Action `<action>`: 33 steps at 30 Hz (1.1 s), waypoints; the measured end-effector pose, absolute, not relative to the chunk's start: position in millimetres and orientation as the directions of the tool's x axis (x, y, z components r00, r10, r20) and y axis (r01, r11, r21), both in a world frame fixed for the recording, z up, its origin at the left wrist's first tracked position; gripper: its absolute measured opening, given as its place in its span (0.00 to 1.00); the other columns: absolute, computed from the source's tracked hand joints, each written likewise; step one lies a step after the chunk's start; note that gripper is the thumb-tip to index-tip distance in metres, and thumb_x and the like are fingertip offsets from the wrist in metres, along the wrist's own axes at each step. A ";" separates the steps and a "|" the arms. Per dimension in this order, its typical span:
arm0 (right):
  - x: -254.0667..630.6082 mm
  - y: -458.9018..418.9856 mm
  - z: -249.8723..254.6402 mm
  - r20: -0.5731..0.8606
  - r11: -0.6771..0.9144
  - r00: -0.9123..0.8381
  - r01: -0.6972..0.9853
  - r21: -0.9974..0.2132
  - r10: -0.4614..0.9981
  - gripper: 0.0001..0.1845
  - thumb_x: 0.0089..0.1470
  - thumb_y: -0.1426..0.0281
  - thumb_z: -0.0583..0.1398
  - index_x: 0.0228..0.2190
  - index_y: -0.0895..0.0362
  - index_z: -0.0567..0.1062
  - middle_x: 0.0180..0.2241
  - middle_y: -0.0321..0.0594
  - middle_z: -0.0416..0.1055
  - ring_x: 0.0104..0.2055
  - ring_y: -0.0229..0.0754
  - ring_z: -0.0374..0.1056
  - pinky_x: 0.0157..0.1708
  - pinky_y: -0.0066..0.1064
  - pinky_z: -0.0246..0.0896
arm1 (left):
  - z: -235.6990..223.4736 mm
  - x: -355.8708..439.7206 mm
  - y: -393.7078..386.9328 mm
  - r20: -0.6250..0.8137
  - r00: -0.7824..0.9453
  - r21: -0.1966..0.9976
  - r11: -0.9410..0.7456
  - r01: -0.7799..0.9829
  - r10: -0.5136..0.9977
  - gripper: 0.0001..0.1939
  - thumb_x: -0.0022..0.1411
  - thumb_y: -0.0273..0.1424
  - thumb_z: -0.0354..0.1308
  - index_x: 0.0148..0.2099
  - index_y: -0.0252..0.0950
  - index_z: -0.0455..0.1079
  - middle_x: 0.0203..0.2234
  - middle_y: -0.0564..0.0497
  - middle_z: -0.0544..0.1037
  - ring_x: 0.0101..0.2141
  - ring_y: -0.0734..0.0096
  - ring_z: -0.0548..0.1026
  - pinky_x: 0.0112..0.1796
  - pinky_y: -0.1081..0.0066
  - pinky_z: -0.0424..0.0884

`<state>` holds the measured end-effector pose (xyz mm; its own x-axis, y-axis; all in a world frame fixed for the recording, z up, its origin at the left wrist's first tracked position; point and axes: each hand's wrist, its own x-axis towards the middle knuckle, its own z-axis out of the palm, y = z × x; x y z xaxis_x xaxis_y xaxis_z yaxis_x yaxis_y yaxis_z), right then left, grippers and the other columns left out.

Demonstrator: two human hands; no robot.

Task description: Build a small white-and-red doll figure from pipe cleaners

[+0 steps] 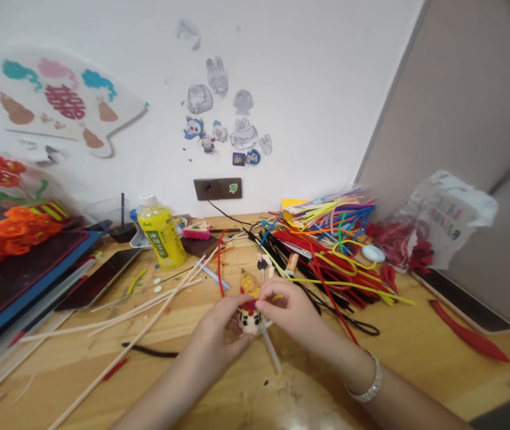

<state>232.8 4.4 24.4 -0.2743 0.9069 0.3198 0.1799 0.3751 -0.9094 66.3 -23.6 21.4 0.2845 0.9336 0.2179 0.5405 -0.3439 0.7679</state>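
Note:
Both my hands meet over a small craft figure [249,319] with a white fuzzy body and a red top, close to the front of the wooden table [80,352]. My left hand [217,331] holds the figure from the left side. My right hand [286,307] pinches its red top between finger and thumb, and a silver bracelet [370,382] circles that wrist. A yellow fuzzy piece [248,283] rises just behind the figure, partly hidden by my fingers. A clear plastic stick [270,349] pokes out below my right hand.
A heap of coloured pipe cleaners [335,263] lies behind my right hand. Thin wooden sticks [138,304] spread to the left, near a yellow bottle [162,236]. Orange flowers [8,236] sit on dark folders at the left; a plastic bag [443,215] stands at the right.

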 end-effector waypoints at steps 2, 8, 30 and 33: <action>233.3 4.9 22.5 0.322 0.385 -0.281 0.209 -0.899 0.904 0.04 0.46 0.73 0.59 0.22 0.58 0.72 0.27 0.38 0.68 0.33 0.40 0.65 0.34 0.30 0.61 | 22.1 68.6 -25.0 0.212 0.276 0.771 -0.334 0.542 0.937 0.21 0.46 0.25 0.58 0.46 0.37 0.68 0.37 0.46 0.76 0.33 0.65 0.74 0.35 0.68 0.73; 233.3 6.4 16.6 0.364 0.426 -0.273 0.217 -0.879 0.890 0.03 0.45 0.77 0.59 0.22 0.58 0.73 0.28 0.39 0.70 0.34 0.40 0.67 0.37 0.32 0.62 | 18.8 70.5 -25.1 0.218 0.229 0.804 -0.308 0.509 0.949 0.20 0.47 0.26 0.59 0.46 0.36 0.69 0.39 0.44 0.77 0.35 0.64 0.74 0.36 0.67 0.74; 236.2 3.1 20.8 0.406 0.523 -0.392 0.265 -0.810 0.826 0.05 0.50 0.76 0.59 0.25 0.56 0.71 0.30 0.36 0.68 0.35 0.39 0.65 0.36 0.30 0.60 | 28.7 69.3 -23.1 0.058 0.131 0.940 -0.099 0.326 0.990 0.16 0.57 0.39 0.50 0.39 0.36 0.75 0.35 0.47 0.80 0.36 0.61 0.75 0.37 0.67 0.71; 235.9 2.7 19.5 0.403 0.515 -0.386 0.255 -0.818 0.830 0.04 0.50 0.76 0.58 0.26 0.56 0.71 0.30 0.37 0.68 0.35 0.39 0.65 0.36 0.30 0.60 | 29.0 69.5 -23.3 0.044 0.117 0.949 -0.078 0.305 0.992 0.15 0.55 0.38 0.52 0.38 0.36 0.74 0.34 0.47 0.79 0.34 0.63 0.74 0.36 0.69 0.71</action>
<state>235.9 2.7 19.5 -0.3859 0.8301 0.4025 0.2550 0.5153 -0.8182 69.5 -23.3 29.0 0.1167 0.9922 0.0438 0.3055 -0.0778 0.9490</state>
